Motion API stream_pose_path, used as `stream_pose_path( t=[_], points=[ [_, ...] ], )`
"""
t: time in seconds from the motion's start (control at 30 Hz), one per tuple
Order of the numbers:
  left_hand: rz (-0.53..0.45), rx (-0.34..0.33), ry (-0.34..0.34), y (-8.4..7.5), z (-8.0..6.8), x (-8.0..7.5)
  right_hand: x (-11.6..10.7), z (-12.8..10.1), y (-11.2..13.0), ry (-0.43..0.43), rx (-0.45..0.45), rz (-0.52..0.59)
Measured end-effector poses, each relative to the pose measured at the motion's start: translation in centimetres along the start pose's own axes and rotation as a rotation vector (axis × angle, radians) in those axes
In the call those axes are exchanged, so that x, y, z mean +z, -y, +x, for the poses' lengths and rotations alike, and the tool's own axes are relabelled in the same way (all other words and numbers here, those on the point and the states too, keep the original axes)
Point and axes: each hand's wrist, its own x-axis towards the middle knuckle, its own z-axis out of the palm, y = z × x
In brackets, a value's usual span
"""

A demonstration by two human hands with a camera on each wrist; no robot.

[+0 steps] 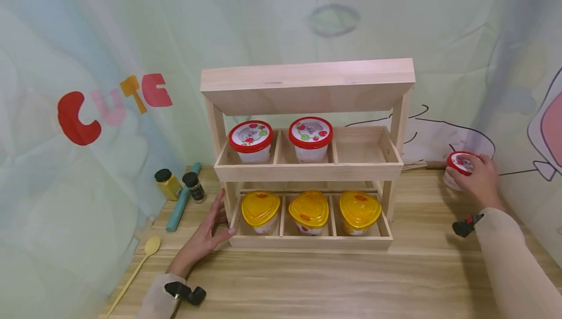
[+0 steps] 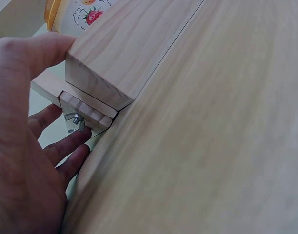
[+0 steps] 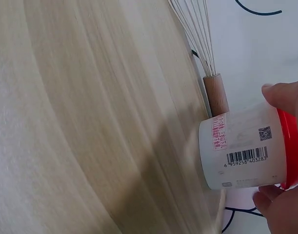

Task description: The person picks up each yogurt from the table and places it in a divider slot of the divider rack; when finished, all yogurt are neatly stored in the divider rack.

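My right hand grips a white tub with a red lid from above, at the right of the table. In the right wrist view the tub shows a barcode, with thumb and fingers on either side of its lid. My left hand rests spread against the lower left corner of a two-tier wooden rack. The left wrist view shows that thumb at the tray's corner and the fingers beside a wing nut. Two red-lidded tubs sit in the upper tier's left and middle compartments.
Three yellow-lidded tubs fill the lower tier. At the left lie a teal rod and a yellow spoon, near a yellow jar and a dark-capped shaker. A whisk lies along the back edge, by the curtain.
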Motion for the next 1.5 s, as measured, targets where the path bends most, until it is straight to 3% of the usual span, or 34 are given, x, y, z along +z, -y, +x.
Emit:
stream_pose_path(
  t=[0.37,0.57,0.77,1.1,1.33,1.5],
  points=[
    [0.015,0.020,-0.001,0.2,0.0,0.1,-0.2,0.1,-0.5,-0.023,-0.024,0.042],
    [0.014,0.019,0.002,0.1,0.0,0.1,-1.2,0.1,0.6,-0.058,0.002,0.075],
    [0.004,0.004,0.004,0.1,-0.1,0.1,-2.7,0.1,2.8,-0.114,-0.035,0.091],
    [0.019,0.010,-0.012,0.2,0.0,0.0,-5.8,-2.3,8.6,-0.243,-0.112,0.162],
    [-0.004,0.100,-0.016,0.4,0.1,0.0,-7.4,-3.9,11.8,-0.292,-0.189,0.194],
    [-0.011,0.110,-0.010,0.4,0.2,0.0,-8.1,-5.1,14.0,-0.315,-0.254,0.198]
  ],
)
